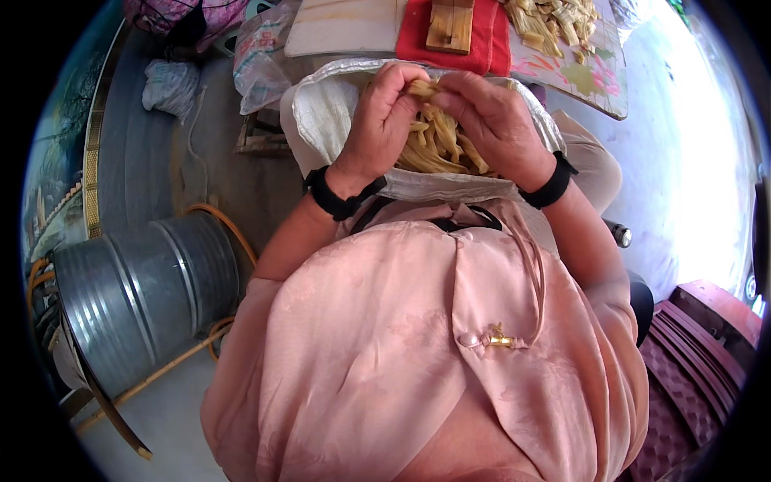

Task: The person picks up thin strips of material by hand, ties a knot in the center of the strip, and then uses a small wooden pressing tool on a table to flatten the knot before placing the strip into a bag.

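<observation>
Between the fingertips of both hands is a short, folded yellowish strip [422, 88], like a piece of dried plant; its exact kind I cannot tell. My left hand [376, 120] pinches it from the left. My right hand [499, 120] has its thumb and fingers closed on the other side. Both hands are above an open white woven sack [321, 108] that rests on my lap. Inside the sack lie several similar yellowish strips [440, 145], partly hidden by my hands.
Ahead stands a floral-topped table [598, 84] with a white board [341, 28], a red cloth [491, 48], a wooden block [450, 28] and a heap of yellowish strips [550, 24]. A plastic bag [263, 56] hangs nearby. At left is a metal drum [152, 277]; at right, maroon furniture [683, 377].
</observation>
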Available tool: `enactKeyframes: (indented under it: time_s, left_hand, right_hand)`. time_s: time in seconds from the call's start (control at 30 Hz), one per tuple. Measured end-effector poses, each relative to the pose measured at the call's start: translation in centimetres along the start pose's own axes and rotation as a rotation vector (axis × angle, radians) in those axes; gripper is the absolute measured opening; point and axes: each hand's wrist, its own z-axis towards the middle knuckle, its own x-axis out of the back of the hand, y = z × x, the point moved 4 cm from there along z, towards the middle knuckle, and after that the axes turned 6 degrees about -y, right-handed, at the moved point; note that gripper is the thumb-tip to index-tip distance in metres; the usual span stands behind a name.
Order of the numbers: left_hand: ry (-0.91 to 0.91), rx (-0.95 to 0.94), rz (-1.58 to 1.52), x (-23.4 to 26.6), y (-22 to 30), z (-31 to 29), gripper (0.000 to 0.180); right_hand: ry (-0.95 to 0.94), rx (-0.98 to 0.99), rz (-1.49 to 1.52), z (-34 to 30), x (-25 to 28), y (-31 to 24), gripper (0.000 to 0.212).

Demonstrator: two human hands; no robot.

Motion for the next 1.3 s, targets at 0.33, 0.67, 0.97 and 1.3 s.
enactKeyframes:
  time_s: [0.33,0.67,0.97,1.3]
  left_hand:
    - [0.229,0.213,-0.483,-0.7,-1.3,-0.9,0.018]
    - [0.190,0.121,-0.169,2.3,0.7,1.0,0.010]
    - [-0.081,-0.248,0.781,-0.2,2.6,2.1,0.034]
    - [-0.277,-0.285,0.967,2.2,-2.0,3.8,0.033]
  right_hand:
    - [0.009,-0.494,0.993,0.0,-1.4,2.3,0.011]
    - [0.140,-0.782,1.293,-0.3,0.0,4.4,0.030]
    - [-0.065,-0.689,0.925,-0.3,-1.5,3.2,0.011]
    - [-0.206,-0.563,0.479,0.3,-0.8,2.8,0.025]
